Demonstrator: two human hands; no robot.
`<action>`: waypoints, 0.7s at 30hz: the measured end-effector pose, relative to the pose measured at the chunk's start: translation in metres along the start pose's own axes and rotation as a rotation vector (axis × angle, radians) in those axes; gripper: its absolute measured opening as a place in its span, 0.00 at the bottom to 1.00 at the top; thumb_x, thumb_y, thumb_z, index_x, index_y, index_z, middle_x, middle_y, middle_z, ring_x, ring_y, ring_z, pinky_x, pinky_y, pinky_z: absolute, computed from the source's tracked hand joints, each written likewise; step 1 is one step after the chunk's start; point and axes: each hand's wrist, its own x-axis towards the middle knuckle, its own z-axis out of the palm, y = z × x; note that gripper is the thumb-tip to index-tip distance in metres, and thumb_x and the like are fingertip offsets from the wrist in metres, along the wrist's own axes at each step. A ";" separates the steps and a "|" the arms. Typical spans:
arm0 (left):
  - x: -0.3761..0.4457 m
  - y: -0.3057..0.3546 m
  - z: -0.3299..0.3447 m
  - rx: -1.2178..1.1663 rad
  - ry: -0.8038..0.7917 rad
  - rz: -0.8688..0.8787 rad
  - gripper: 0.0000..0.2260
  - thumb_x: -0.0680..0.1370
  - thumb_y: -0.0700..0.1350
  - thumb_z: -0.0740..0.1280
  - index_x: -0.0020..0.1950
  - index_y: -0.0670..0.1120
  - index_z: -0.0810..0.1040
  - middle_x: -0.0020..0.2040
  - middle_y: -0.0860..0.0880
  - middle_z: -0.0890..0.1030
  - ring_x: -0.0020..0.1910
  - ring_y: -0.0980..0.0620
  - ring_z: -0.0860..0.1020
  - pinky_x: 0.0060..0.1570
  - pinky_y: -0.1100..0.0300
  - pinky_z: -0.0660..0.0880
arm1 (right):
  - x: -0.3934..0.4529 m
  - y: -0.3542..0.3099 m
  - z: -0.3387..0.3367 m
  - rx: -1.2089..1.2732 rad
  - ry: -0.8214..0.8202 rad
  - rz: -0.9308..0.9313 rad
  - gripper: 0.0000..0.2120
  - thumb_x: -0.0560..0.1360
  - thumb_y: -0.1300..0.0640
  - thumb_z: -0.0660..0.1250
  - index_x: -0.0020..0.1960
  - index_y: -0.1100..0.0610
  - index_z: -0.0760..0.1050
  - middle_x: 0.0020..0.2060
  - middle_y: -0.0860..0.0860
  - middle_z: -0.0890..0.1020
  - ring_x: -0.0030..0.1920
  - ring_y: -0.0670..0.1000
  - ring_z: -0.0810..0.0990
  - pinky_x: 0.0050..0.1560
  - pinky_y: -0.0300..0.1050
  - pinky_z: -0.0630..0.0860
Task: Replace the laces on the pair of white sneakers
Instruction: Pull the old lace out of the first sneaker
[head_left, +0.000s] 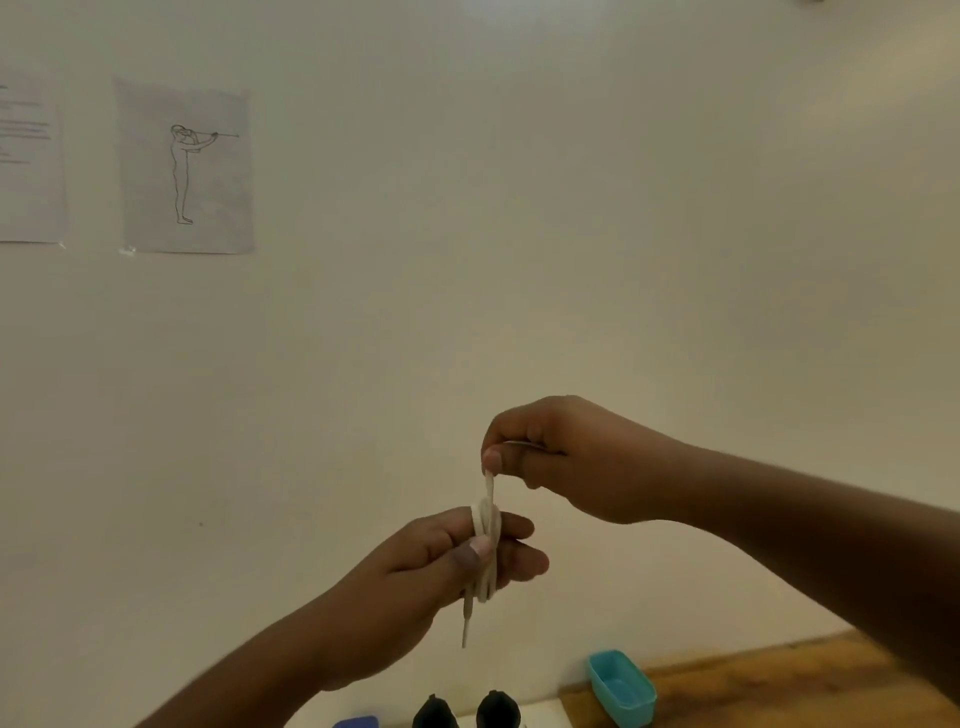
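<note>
Fronting wooden table (769, 680), plain wall (571, 208).

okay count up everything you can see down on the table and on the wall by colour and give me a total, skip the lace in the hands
Teal: 1, an open rectangular plastic tub on the wooden table.
Black: 2, dark shoe heels at the bottom edge.
Blue: 1, a flat object, mostly cropped.
White: 2, paper sheets on the wall.
Total: 6
</note>
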 end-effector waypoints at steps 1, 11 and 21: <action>0.000 0.001 0.001 -0.023 0.003 -0.004 0.16 0.85 0.48 0.56 0.67 0.43 0.75 0.59 0.45 0.84 0.63 0.47 0.80 0.64 0.57 0.75 | 0.004 0.004 0.003 0.039 0.000 0.001 0.09 0.83 0.46 0.63 0.49 0.46 0.81 0.39 0.45 0.81 0.42 0.44 0.80 0.44 0.41 0.78; -0.003 0.010 0.001 -0.500 0.211 0.086 0.18 0.80 0.48 0.58 0.55 0.40 0.84 0.54 0.34 0.83 0.56 0.40 0.83 0.54 0.56 0.80 | -0.006 0.025 0.064 0.454 0.104 0.065 0.10 0.83 0.57 0.64 0.48 0.54 0.83 0.38 0.55 0.83 0.35 0.48 0.78 0.42 0.45 0.79; 0.000 0.008 0.004 -0.562 0.343 0.108 0.20 0.80 0.47 0.57 0.63 0.38 0.78 0.56 0.36 0.84 0.57 0.40 0.83 0.58 0.51 0.80 | -0.036 0.009 0.121 0.141 0.272 0.067 0.09 0.82 0.52 0.65 0.49 0.50 0.83 0.40 0.45 0.83 0.42 0.46 0.82 0.47 0.39 0.80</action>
